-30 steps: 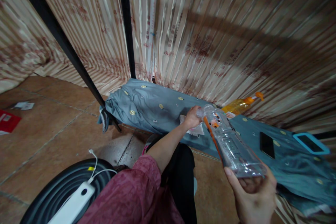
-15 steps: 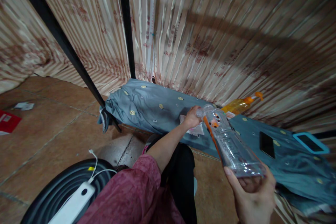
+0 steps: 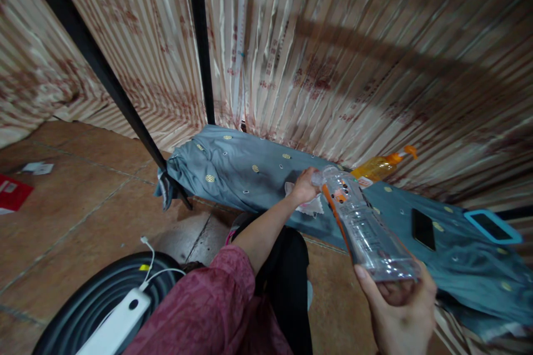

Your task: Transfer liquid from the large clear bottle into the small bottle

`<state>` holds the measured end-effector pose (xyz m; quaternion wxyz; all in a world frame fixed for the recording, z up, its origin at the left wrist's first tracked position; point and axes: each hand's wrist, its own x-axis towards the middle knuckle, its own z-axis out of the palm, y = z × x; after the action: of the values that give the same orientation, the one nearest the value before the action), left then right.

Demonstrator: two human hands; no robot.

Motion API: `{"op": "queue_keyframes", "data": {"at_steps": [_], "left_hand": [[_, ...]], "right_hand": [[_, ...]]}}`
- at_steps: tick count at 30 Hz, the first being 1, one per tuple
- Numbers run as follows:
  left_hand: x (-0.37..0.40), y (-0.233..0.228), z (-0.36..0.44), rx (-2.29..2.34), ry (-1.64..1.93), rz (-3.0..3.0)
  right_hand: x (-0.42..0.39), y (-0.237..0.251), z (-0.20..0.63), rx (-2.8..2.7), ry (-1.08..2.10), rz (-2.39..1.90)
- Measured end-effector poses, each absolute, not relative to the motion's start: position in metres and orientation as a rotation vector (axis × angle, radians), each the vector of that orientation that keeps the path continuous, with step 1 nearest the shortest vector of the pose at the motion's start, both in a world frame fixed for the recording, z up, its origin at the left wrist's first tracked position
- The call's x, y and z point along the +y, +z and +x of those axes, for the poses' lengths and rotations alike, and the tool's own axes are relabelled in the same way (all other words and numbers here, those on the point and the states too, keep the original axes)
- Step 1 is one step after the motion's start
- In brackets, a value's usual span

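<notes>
A clear plastic bottle (image 3: pixel 366 227) with an orange-edged label lies tilted between my hands, its neck to the upper left and its base toward me. My left hand (image 3: pixel 306 186) is closed at the neck end; its fingers hide the mouth, so a cap cannot be made out. Cupped round the base is my right hand (image 3: pixel 403 310), thumb on the near side. A white paper or cloth piece (image 3: pixel 312 206) shows just under my left hand. Behind the bottle, an orange pump bottle (image 3: pixel 377 168) rests on the blue-grey patterned cloth (image 3: pixel 233 169).
Right of the bottle lie a dark phone (image 3: pixel 423 229) and a light-blue framed device (image 3: pixel 493 227). A black pole (image 3: pixel 100 75) stands at left. A white power strip (image 3: pixel 120 321) sits on a ribbed black stool (image 3: pixel 75 310). A striped curtain (image 3: pixel 333 66) hangs behind.
</notes>
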<state>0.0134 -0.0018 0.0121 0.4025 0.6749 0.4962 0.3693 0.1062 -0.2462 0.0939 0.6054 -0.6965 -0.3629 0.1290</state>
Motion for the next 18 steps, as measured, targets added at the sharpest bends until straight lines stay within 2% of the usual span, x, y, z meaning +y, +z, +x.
{"op": "queue_keyframes", "data": {"at_steps": [18], "left_hand": [[-0.0016,0.0066,0.0151,1.25,0.98,1.676]], "right_hand": [[-0.2471,0.0914,0.1053,-0.824,0.331,-1.602]]}}
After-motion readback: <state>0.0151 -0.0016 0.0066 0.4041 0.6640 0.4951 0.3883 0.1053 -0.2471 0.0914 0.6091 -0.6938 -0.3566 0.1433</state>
